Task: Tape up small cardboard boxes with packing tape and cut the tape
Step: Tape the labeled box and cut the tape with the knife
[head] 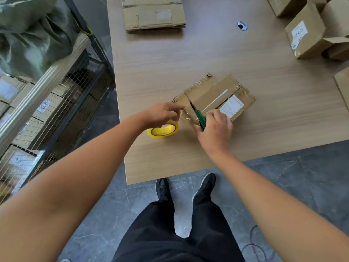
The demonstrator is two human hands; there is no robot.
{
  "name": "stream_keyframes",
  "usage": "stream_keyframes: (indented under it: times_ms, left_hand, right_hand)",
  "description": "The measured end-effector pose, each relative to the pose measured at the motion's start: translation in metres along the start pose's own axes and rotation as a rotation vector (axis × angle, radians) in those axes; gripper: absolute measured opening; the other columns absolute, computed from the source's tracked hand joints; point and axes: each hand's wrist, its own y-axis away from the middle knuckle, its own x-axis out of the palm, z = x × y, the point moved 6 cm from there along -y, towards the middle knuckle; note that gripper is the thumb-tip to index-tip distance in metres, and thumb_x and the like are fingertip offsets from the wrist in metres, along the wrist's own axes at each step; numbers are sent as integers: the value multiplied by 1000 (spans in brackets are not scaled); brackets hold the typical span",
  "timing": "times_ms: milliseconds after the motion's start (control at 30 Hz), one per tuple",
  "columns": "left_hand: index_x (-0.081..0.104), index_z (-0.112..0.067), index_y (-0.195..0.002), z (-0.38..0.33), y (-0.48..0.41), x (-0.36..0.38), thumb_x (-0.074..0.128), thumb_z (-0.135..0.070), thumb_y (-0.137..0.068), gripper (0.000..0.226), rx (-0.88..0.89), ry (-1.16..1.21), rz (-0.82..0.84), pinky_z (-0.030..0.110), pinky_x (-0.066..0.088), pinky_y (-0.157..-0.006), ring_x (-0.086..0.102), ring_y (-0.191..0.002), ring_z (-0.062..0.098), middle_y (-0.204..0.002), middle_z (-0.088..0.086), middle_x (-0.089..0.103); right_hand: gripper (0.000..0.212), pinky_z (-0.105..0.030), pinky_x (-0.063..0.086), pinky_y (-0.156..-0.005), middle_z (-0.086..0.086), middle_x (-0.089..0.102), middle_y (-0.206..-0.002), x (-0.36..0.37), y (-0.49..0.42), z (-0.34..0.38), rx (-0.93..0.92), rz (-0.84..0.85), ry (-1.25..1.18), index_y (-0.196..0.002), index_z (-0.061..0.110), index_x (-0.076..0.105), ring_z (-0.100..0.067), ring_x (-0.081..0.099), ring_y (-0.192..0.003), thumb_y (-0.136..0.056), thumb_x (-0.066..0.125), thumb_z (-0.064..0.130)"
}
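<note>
A small cardboard box (pixel 213 95) with a white label lies on the wooden table (pixel 245 72), a strip of clear tape running along its top. My right hand (pixel 215 127) grips a green-handled utility knife (pixel 199 118), its dark blade pointing up at the box's left end. My left hand (pixel 162 113) pinches the stretched clear tape just left of the blade. Under my left hand lies a yellow tape roll (pixel 163 130) flat on the table, partly hidden by my fingers.
A stack of flattened cardboard (pixel 153 14) lies at the table's far end. Several taped boxes (pixel 306 31) stand at the far right. A wire cage cart (pixel 47 110) holding boxes stands left of the table. The table's near edge is just before my feet.
</note>
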Motion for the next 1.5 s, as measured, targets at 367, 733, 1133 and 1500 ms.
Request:
stream_keyframes:
  times_ms: [367, 733, 1133, 1500]
  left_hand:
    - [62, -6, -87, -13, 69, 103, 45, -30, -71, 33, -168, 187, -82, 24, 42, -51, 60, -76, 11, -126, 0, 65]
    - [67, -23, -86, -140, 126, 113, 56, -13, -96, 18, -23, -28, -389, 24, 48, -52, 56, -108, 19, -128, -1, 51]
    - [68, -30, -93, -193, 107, 125, 61, -27, -99, 9, 82, -306, -336, 41, 42, -106, 54, -112, 17, -120, -5, 49]
    - [69, -25, -100, -178, 35, 66, 61, -25, -98, 8, 166, -228, -456, 29, 48, -71, 55, -75, -2, -93, -12, 63]
  right_hand:
    - [48, -51, 44, -97, -16, 59, -107, -25, -4, -39, -603, 245, 68, -100, 1, 60, -37, 56, -100, -76, 87, 34]
    - [35, -30, 44, -55, 13, 49, -59, -117, 56, -75, 48, 481, -1264, -86, 20, 54, -9, 45, -51, -77, 78, 44]
    - [16, -18, 37, -44, 10, 54, -57, -142, 63, -90, 26, 351, -1271, -78, 18, 65, -8, 45, -46, -89, 76, 17]
    - [19, -41, 49, -67, 3, 61, -69, -144, -30, -51, -18, 203, -899, -79, 23, 58, -20, 57, -67, -93, 70, 29]
